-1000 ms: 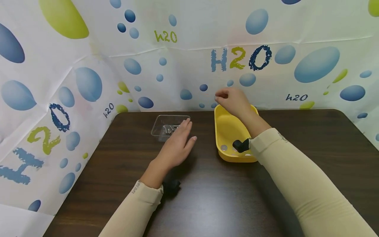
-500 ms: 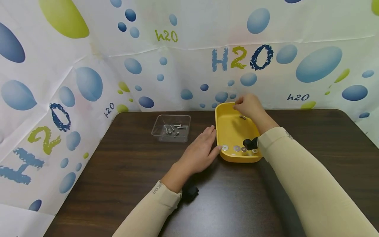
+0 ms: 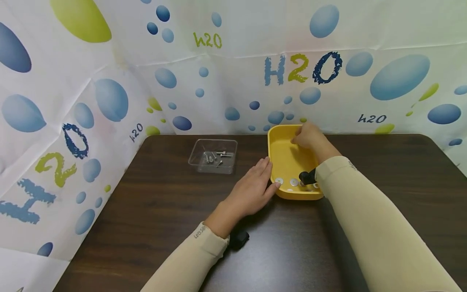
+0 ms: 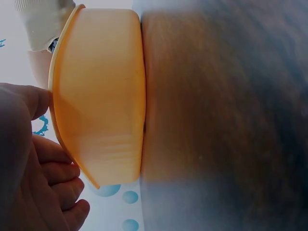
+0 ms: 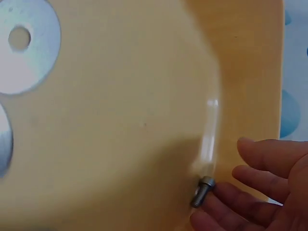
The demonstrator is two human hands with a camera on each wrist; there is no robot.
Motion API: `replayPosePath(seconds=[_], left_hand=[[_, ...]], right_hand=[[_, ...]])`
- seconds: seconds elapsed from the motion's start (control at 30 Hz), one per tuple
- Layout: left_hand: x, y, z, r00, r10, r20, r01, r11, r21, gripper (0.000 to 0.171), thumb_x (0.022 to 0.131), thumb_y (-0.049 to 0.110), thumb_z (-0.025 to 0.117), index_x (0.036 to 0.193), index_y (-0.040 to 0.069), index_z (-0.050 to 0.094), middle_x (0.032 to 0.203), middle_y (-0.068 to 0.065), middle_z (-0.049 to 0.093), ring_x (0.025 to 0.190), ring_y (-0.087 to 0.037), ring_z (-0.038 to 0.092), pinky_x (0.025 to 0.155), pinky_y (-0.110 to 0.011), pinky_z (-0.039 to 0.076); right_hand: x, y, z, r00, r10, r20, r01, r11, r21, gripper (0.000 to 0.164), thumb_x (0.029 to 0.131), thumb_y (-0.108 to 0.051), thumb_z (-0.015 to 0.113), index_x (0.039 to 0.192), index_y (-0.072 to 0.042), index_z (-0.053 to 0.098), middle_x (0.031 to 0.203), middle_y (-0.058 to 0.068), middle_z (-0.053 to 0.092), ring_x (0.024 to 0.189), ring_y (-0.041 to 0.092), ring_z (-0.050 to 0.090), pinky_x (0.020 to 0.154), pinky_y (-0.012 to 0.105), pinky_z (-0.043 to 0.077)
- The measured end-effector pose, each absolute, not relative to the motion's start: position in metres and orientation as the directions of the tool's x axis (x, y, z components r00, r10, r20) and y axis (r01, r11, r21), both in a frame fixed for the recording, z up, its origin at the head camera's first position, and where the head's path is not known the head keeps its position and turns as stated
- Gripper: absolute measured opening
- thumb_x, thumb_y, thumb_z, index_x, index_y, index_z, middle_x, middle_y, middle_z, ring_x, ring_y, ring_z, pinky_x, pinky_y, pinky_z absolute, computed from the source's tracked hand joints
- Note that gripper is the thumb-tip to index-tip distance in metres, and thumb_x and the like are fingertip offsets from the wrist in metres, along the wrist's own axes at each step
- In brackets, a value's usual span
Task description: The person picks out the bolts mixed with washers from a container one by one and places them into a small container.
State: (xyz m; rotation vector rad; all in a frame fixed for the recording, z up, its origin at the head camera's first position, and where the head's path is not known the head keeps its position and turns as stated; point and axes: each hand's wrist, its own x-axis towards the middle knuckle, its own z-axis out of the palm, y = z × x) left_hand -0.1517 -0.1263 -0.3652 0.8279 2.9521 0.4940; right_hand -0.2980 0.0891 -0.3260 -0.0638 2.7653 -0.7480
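Observation:
A yellow plastic tray (image 3: 292,160) stands toward the back of the table. My left hand (image 3: 251,188) rests on its left edge with fingers extended; in the left wrist view the thumb and fingertips touch the tray's rim (image 4: 54,103). My right hand (image 3: 311,137) reaches down inside the far end of the tray. In the right wrist view a short socket-head bolt (image 5: 204,190) lies against the curved inner edge, its head right at my middle fingers, while the thumb stays apart from them. Several flat washers (image 3: 294,182) lie at the tray's near end.
To the left of the tray, a clear plastic box (image 3: 215,169) contains several small screws (image 3: 225,155). Behind the dark wooden table (image 3: 153,211) hangs a white curtain (image 3: 226,81) printed with drops and lettering.
My left hand has moved right, from beside the clear box to the yellow tray's edge. My right hand has come down from above the tray's far end into it, at the bolt.

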Motion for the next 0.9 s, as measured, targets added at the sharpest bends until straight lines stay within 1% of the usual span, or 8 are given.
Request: replayPosePath(seconds=[0.1,0.23,0.47,0.57,0.7,0.77,0.83,0.9], left_hand=[[-0.152,-0.127,-0.366,-0.860,0.508,0.042,0.495,0.812,0.308,0.070,0.105,0.049,0.033,0.157,0.005,0.018,0.166,-0.008,0.013,0.153,-0.020,0.011,0.123,-0.036,0.017],[-0.153,-0.127,-0.365,-0.861,0.508,0.039,0.493,0.812,0.312,0.070,0.105,0.050,0.033,0.157,0.005,0.019,0.166,-0.008,0.013,0.153,-0.020,0.011,0.123,-0.036,0.017],[-0.152,-0.127,-0.364,-0.861,0.508,0.034,0.492,0.813,0.311,0.070,0.105,0.049,0.033,0.157,0.005,0.018,0.166,-0.009,0.012,0.153,-0.019,0.011,0.123,-0.036,0.017],[-0.152,-0.127,-0.364,-0.860,0.508,0.033,0.492,0.813,0.313,0.069,0.105,0.049,0.033,0.157,0.005,0.019,0.166,-0.008,0.012,0.153,-0.019,0.010,0.123,-0.036,0.017],[-0.152,-0.127,-0.363,-0.862,0.507,0.028,0.489,0.814,0.312,0.069,0.105,0.049,0.032,0.157,0.005,0.018,0.166,-0.008,0.011,0.153,-0.019,0.010,0.123,-0.036,0.016],[-0.151,-0.127,-0.363,-0.862,0.507,0.026,0.489,0.815,0.311,0.069,0.105,0.049,0.032,0.157,0.005,0.018,0.166,-0.009,0.012,0.153,-0.020,0.010,0.123,-0.036,0.016],[-0.151,-0.127,-0.363,-0.862,0.507,0.024,0.488,0.815,0.313,0.070,0.105,0.049,0.032,0.157,0.004,0.018,0.166,-0.009,0.012,0.153,-0.020,0.010,0.123,-0.036,0.016],[-0.152,-0.127,-0.363,-0.861,0.508,0.025,0.489,0.813,0.314,0.070,0.105,0.049,0.032,0.157,0.004,0.019,0.166,-0.009,0.012,0.153,-0.020,0.011,0.123,-0.036,0.016]], right_hand=[[-0.300,0.087,-0.331,-0.956,-0.136,-0.260,-0.001,0.888,-0.460,0.049,0.095,-0.020,0.060,0.135,0.009,0.053,0.134,0.029,0.053,0.116,0.041,0.056,0.102,0.048,0.047],[-0.302,0.086,-0.338,-0.952,-0.147,-0.267,-0.024,0.909,-0.415,0.043,0.094,-0.015,0.060,0.131,0.008,0.057,0.125,0.026,0.060,0.102,0.036,0.062,0.094,0.045,0.052],[-0.300,0.084,-0.342,-0.952,-0.133,-0.277,-0.002,0.905,-0.426,0.038,0.089,-0.007,0.068,0.126,0.003,0.063,0.120,0.022,0.063,0.094,0.030,0.061,0.088,0.039,0.054],[-0.300,0.085,-0.342,-0.951,-0.146,-0.273,-0.017,0.905,-0.425,0.031,0.087,-0.006,0.070,0.117,0.001,0.068,0.107,0.017,0.065,0.085,0.025,0.061,0.076,0.032,0.054],[-0.300,0.085,-0.343,-0.941,-0.162,-0.297,-0.018,0.901,-0.433,0.016,0.085,-0.006,0.065,0.101,-0.002,0.069,0.076,0.008,0.061,0.064,0.018,0.055,0.056,0.025,0.047],[-0.300,0.086,-0.343,-0.929,-0.168,-0.330,0.000,0.892,-0.453,0.011,0.085,-0.006,0.062,0.094,-0.003,0.067,0.067,0.004,0.056,0.058,0.017,0.052,0.051,0.024,0.044],[-0.300,0.086,-0.343,-0.919,-0.173,-0.354,0.014,0.883,-0.469,0.006,0.086,-0.008,0.061,0.089,-0.004,0.065,0.064,0.003,0.054,0.057,0.017,0.052,0.050,0.024,0.044],[-0.300,0.086,-0.343,-0.911,-0.179,-0.372,0.021,0.880,-0.475,0.009,0.088,-0.010,0.060,0.081,-0.005,0.063,0.062,0.003,0.052,0.055,0.017,0.051,0.050,0.024,0.045]])
